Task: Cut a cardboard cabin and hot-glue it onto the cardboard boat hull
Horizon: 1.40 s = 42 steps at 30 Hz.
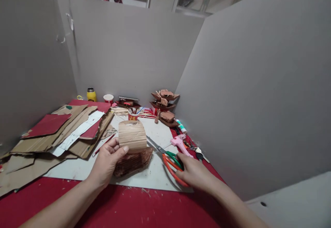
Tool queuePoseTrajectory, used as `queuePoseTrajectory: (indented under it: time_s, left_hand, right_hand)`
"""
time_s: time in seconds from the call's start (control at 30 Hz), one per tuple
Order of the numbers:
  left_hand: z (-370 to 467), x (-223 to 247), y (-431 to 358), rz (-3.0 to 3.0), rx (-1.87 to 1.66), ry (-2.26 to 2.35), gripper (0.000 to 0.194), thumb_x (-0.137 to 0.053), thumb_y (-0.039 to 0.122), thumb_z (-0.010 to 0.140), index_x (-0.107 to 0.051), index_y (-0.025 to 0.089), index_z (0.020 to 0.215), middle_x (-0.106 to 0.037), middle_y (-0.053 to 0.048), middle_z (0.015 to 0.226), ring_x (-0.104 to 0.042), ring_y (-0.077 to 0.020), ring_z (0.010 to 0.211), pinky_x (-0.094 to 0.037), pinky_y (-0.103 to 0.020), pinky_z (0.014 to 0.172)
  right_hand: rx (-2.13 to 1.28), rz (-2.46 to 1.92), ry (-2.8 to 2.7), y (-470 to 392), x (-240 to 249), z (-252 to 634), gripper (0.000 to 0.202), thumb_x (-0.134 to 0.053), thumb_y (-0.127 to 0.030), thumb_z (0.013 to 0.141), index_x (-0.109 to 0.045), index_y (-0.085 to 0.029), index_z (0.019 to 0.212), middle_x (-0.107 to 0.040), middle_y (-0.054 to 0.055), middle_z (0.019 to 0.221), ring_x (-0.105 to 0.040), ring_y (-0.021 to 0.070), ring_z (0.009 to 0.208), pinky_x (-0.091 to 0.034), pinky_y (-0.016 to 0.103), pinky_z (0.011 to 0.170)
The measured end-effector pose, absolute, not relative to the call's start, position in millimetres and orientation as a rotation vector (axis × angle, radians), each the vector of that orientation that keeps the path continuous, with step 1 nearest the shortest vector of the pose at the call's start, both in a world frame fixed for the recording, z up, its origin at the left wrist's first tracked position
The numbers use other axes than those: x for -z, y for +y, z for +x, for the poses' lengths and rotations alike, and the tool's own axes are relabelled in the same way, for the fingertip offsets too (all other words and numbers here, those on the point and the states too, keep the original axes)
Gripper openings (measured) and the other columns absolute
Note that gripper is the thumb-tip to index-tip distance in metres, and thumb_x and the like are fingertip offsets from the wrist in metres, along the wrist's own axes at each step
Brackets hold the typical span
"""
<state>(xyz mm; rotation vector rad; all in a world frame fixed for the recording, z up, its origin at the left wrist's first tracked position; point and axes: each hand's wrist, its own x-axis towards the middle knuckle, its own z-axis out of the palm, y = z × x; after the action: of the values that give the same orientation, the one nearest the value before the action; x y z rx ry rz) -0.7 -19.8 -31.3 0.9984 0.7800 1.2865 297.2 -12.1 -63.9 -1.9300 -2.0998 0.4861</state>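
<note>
Between the thumb and fingers of my left hand (107, 159) is a curved piece of cardboard (132, 136), its ribbed brown face toward me. My right hand (192, 171) grips scissors (172, 160) with one green and one orange handle. Their blades point left and end close to the cardboard's right edge; I cannot tell whether they touch it. Below the cardboard lies a dark brown, textured model part (134, 162), partly hidden by my left hand and the cardboard. Both rest over a white board (165, 181) on the red table.
Cardboard sheets (54, 141) are piled at left, beside a pencil (103, 146). Behind stand a paper cup of tools (133, 115), a yellow bottle (91, 95), wooden sticks (120, 111) and small model boats (165, 105). A pink glue gun (182, 145) lies at right, near grey partitions.
</note>
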Motion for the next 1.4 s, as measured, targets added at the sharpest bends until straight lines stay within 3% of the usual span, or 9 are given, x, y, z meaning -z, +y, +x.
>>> queuePoseTrajectory:
  time_s: [0.23, 0.33, 0.47, 0.6, 0.7, 0.87, 1.1, 1.23, 1.4]
  left_hand:
    - [4, 31, -27, 0.979, -1.227, 0.75, 0.023, -0.079, 0.028, 0.075, -0.073, 0.017, 0.094, -0.078, -0.005, 0.095, -0.07, -0.0161, 0.085, -0.054, -0.023, 0.078]
    - [9, 32, -32, 0.996, -1.151, 0.77, 0.022, -0.081, 0.029, 0.071, -0.074, 0.017, 0.088, -0.078, -0.005, 0.093, -0.069, -0.0177, 0.084, -0.053, -0.026, 0.08]
    - [11, 33, -35, 1.131, -1.109, 0.858, 0.02, -0.079, 0.033, 0.072, -0.075, 0.015, 0.08, -0.074, -0.003, 0.08, -0.064, -0.014, 0.071, -0.05, -0.021, 0.067]
    - [9, 35, -31, 1.239, -1.015, 0.919, 0.029, -0.07, 0.044, 0.081, -0.074, 0.015, 0.081, -0.066, 0.0, 0.062, -0.052, -0.0087, 0.051, -0.042, -0.019, 0.051]
    - [9, 34, -29, 1.172, -0.954, 0.965, 0.036, -0.069, 0.05, 0.08, -0.072, 0.014, 0.08, -0.069, -0.003, 0.063, -0.051, -0.0081, 0.045, -0.04, -0.019, 0.047]
    - [12, 33, -26, 0.984, -0.959, 1.008, 0.037, -0.076, 0.047, 0.073, -0.062, 0.014, 0.065, -0.069, -0.002, 0.063, -0.059, -0.0089, 0.05, -0.043, -0.017, 0.05]
    - [13, 37, -29, 1.021, -1.063, 1.039, 0.029, -0.081, 0.039, 0.069, -0.066, 0.015, 0.07, -0.068, 0.0, 0.066, -0.06, -0.0101, 0.057, -0.045, -0.017, 0.055]
    - [18, 37, -35, 1.099, -1.136, 0.957, 0.019, -0.078, 0.034, 0.073, -0.073, 0.017, 0.079, -0.072, -0.002, 0.072, -0.065, -0.0157, 0.065, -0.052, -0.025, 0.067]
    - [24, 36, -41, 1.204, -1.065, 0.835, 0.015, -0.071, 0.03, 0.08, -0.076, 0.017, 0.085, -0.077, -0.007, 0.083, -0.07, -0.0237, 0.078, -0.055, -0.035, 0.082]
  right_hand:
    - [-0.887, -1.418, -1.727, -33, 49, 261, 0.034, -0.043, -0.055, 0.09, -0.049, -0.022, 0.092, -0.06, 0.001, 0.077, -0.06, 0.0162, 0.061, -0.048, 0.028, 0.057]
    - [-1.193, -0.974, -1.328, -31, 37, 228, 0.034, -0.07, -0.048, 0.079, -0.051, -0.02, 0.085, -0.063, 0.001, 0.08, -0.061, 0.0136, 0.053, -0.048, 0.026, 0.05]
    - [-1.264, -0.9, -1.215, -24, 34, 204, 0.033, -0.074, -0.042, 0.078, -0.05, -0.021, 0.087, -0.052, -0.008, 0.057, -0.05, 0.0087, 0.041, -0.043, 0.021, 0.043]
    - [-1.248, -0.924, -1.163, -19, 47, 205, 0.036, -0.077, -0.037, 0.077, -0.049, -0.023, 0.093, -0.054, -0.009, 0.062, -0.052, 0.0083, 0.045, -0.04, 0.019, 0.045]
    - [-1.225, -0.956, -1.178, -19, 54, 209, 0.036, -0.077, -0.039, 0.077, -0.049, -0.024, 0.094, -0.055, -0.008, 0.064, -0.054, 0.0104, 0.049, -0.042, 0.02, 0.046]
    - [-1.269, -0.959, -1.236, -22, 54, 208, 0.034, -0.076, -0.038, 0.078, -0.05, -0.023, 0.093, -0.056, -0.006, 0.071, -0.053, 0.0092, 0.054, -0.043, 0.02, 0.051]
    - [-1.302, -1.087, -1.225, -25, 51, 204, 0.04, -0.077, -0.046, 0.074, -0.049, -0.022, 0.088, -0.057, -0.006, 0.068, -0.057, 0.0107, 0.052, -0.045, 0.021, 0.048]
    - [-1.379, -1.119, -1.226, -27, 49, 197, 0.04, -0.07, -0.053, 0.079, -0.05, -0.02, 0.088, -0.059, -0.004, 0.059, -0.058, 0.0126, 0.049, -0.045, 0.022, 0.046]
    - [-1.402, -1.002, -1.174, -29, 54, 190, 0.038, -0.071, -0.05, 0.08, -0.059, -0.017, 0.095, -0.065, 0.001, 0.069, -0.06, 0.0126, 0.055, -0.048, 0.021, 0.046]
